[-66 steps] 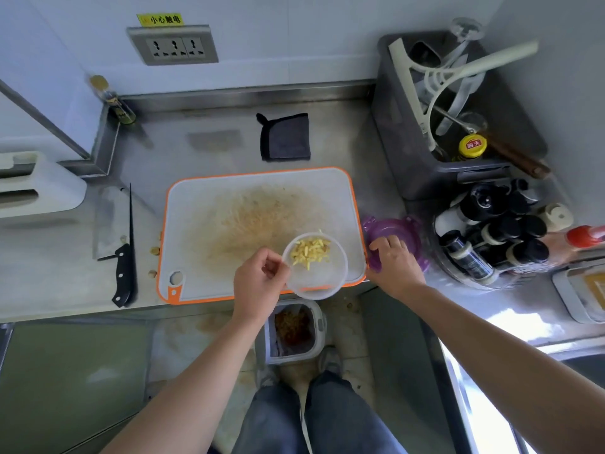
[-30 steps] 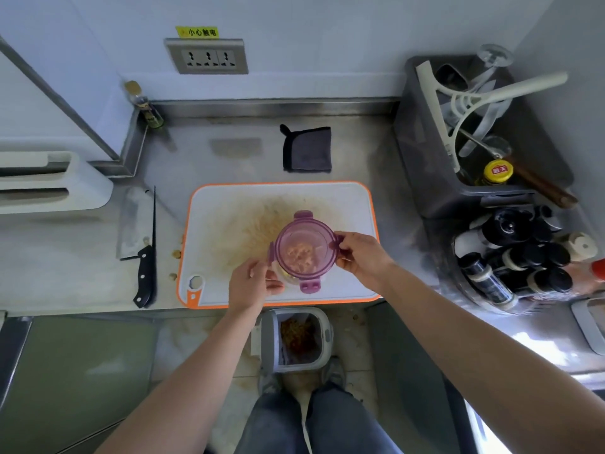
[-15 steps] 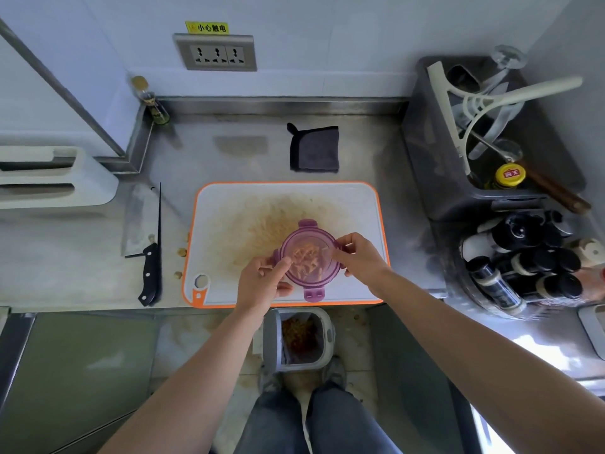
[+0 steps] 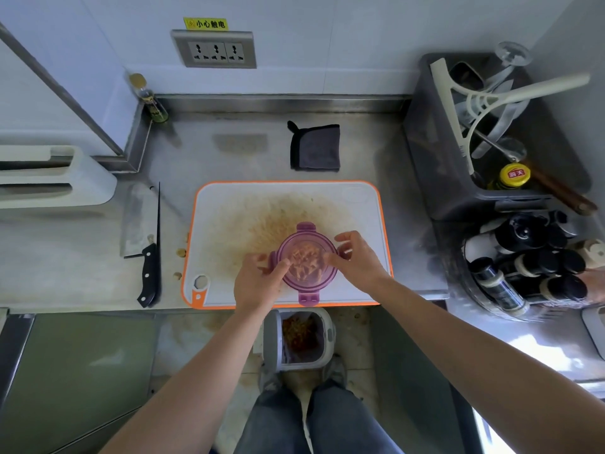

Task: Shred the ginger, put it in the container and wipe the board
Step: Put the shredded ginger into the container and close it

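Between the two hands, on the near part of the stained cutting board (image 4: 357, 204), sits the small round container (image 4: 306, 262) with its purple clip-on lid (image 4: 302, 235) on and shredded ginger (image 4: 304, 260) showing through. The left hand (image 4: 257, 283) and right hand (image 4: 355, 260) have loosely curled fingers pressing at the lid's side tabs, gripping nothing else. It looks light, rigid and slick; best held by the rim or tabs. Beyond the hands lies the folded grey cloth (image 4: 316, 147), soft, for wiping.
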Motion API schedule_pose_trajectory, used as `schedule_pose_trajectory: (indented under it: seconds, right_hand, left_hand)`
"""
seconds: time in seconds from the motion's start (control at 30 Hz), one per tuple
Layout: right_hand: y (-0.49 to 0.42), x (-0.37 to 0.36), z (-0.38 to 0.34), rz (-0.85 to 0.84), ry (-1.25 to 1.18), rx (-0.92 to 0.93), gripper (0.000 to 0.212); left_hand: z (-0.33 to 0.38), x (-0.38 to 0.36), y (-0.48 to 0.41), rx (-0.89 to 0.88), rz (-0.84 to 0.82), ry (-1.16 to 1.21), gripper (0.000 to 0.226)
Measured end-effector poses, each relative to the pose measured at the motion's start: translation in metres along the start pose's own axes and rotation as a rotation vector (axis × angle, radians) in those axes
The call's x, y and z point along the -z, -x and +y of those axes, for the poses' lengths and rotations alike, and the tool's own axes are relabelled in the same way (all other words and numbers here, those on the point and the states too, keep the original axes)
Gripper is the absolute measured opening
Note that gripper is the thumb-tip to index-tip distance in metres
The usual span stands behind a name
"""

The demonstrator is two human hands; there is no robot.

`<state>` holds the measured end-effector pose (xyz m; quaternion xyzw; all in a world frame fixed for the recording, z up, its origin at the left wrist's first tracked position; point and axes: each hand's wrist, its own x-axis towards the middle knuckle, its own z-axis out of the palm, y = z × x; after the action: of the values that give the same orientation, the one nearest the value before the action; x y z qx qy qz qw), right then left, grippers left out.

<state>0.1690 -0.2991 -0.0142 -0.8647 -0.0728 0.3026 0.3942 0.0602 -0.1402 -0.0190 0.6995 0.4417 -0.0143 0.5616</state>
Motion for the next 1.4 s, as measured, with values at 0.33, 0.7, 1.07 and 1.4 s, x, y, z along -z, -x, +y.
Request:
schedule_pose_trajectory:
  seconds: [0.33,0.7,1.07,1.4]
  right_hand:
    - [0.002,-0.037,0.004,0.124,0.996,0.559,0.057]
    - [0.002,-0.041,0.003,0.092,1.02,0.519,0.058]
    - [0.029,-0.034,-0.016,0.206,0.725,0.29,0.057]
    - [-0.016,-0.053,-0.015,0.138,0.838,0.396,0.058]
  left_hand:
    - [-0.014,-0.029,-0.011,-0.711,0.065,-1.043,0.06]
    - [-0.012,-0.03,-0.014,-0.717,0.011,-1.083,0.062]
    - [0.005,-0.011,-0.02,-0.495,0.111,-1.008,0.07]
    - [-0.011,-0.034,-0.018,-0.531,0.145,-0.927,0.06]
